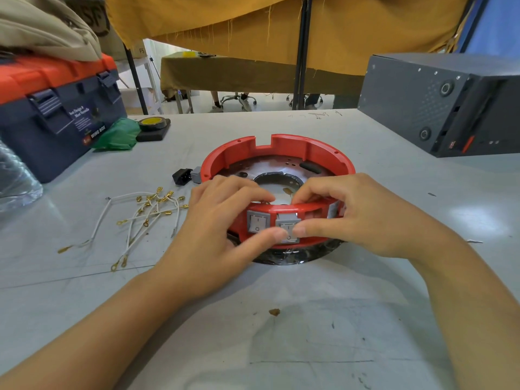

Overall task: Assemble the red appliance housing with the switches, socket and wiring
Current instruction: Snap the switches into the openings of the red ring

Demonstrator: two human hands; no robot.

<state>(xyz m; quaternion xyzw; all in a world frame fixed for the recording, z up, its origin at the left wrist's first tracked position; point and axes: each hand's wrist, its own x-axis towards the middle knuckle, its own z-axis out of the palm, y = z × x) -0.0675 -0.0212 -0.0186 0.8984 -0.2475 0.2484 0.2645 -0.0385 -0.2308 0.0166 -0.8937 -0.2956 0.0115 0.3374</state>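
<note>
Both hands, left (225, 218) and right (346, 212), gripping housing (277, 153) near wall on bench (281, 319), thumbs pressing second switch (288, 230) in. Rigid, light plastic; best held by rim. Wires (146, 218) lying left, loose.

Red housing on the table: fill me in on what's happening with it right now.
A person is fitting switches into the near wall of the red housing. Both hands grip that wall, left hand and right hand, with the thumbs pressing a grey rocker switch into its opening. Another switch already sits beside it. The white wires with brass terminals lie loose on the table, and a black socket waits outside the housing.
</note>
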